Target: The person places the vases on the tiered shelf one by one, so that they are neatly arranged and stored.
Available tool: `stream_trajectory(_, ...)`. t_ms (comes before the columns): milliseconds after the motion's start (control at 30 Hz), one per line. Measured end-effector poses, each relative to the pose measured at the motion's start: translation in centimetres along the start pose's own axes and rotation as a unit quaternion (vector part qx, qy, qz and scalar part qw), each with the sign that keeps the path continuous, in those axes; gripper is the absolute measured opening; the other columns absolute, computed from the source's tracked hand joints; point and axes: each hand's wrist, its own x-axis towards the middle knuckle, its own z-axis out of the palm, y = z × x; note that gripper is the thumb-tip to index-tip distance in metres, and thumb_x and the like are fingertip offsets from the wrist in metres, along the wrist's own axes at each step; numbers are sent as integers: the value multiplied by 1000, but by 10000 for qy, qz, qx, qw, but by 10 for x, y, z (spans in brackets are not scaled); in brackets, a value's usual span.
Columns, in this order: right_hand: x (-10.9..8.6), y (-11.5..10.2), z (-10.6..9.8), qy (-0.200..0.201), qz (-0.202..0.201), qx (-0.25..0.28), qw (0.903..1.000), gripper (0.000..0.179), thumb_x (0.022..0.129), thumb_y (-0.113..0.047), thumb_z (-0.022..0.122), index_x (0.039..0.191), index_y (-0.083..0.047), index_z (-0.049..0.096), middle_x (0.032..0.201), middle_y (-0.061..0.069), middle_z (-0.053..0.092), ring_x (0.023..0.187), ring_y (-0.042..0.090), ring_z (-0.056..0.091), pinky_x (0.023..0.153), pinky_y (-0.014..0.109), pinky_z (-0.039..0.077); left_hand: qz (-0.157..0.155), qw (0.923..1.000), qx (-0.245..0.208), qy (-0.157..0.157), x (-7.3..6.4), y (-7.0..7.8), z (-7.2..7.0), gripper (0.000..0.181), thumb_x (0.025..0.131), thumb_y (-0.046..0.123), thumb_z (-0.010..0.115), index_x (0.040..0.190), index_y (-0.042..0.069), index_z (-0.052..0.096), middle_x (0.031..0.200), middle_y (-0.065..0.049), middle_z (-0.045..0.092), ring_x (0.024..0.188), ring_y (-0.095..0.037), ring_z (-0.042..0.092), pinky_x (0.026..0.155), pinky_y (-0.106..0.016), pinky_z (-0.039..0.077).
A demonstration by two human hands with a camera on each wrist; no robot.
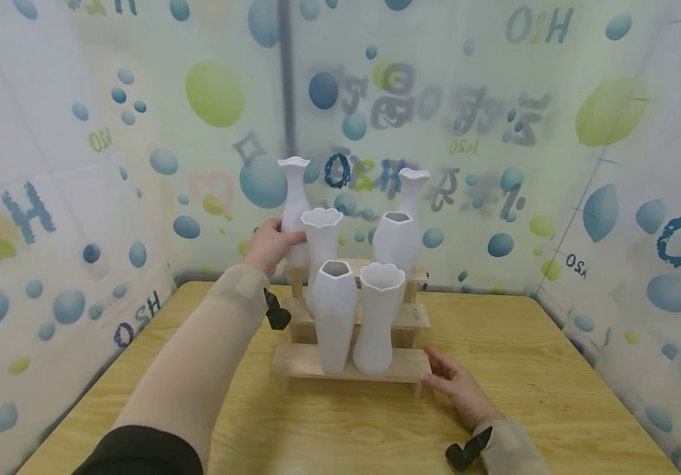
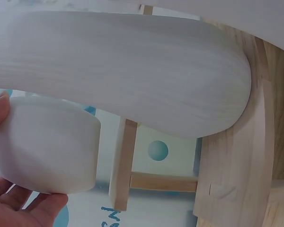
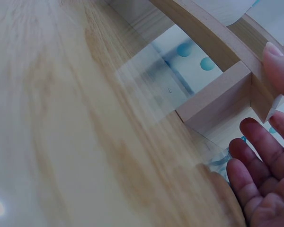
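My left hand (image 1: 272, 245) grips a slim white vase (image 1: 295, 198) with a wavy rim at the back left of a three-step wooden stand (image 1: 293, 359). In the left wrist view that vase's base (image 2: 47, 146) hangs a little off the top step (image 2: 120, 165). Between thumb and fingers, my right hand (image 1: 456, 389) holds the right end of the lowest step; the step's corner (image 3: 260, 94) shows between them in the right wrist view. A scalloped vase (image 1: 323, 237) on the middle step partly covers the gripped one.
On the lowest step stand a faceted vase (image 1: 336, 316) and a scalloped vase (image 1: 379, 323). Behind them at right are another faceted vase (image 1: 396, 241) and a wavy-rimmed vase (image 1: 413, 191). The stand sits on a wooden table (image 1: 495, 343) before a patterned curtain (image 1: 471, 66).
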Motion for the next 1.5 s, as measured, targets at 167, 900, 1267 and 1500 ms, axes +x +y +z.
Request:
stream_trajectory(167,0,0,0,19,17,-21,10000,65,91,-15,67,147,-4,36,138,18,48,124,27,43,101,38,33,-45,10000,-40,28,3,-1,4,69,84,37,75,139,12,42,134,-9,50,118,-30,48,102,-55,37)
stream_trajectory(900,1,1,-1,5,14,-64,10000,65,91,-16,67,147,-5,36,136,17,49,121,25,45,99,35,34,-100,9995,284,-63,1,-4,16,62,91,39,65,142,13,41,137,-9,49,123,-31,46,102,-57,36)
stream_trajectory(1267,1,2,-1,17,3,-63,10000,65,91,-16,67,147,-4,37,138,18,48,125,30,43,101,40,34,-189,9996,206,-16,2,-8,20,65,90,42,66,144,17,40,139,-6,47,124,-30,46,101,-58,37)
stream_trajectory(1500,2,2,-2,16,-5,-24,10000,65,90,-14,67,147,-4,37,138,19,47,127,32,41,103,43,32,-138,9995,271,-43,3,-8,23,64,90,41,66,144,19,39,139,-4,47,123,-29,46,101,-57,38)
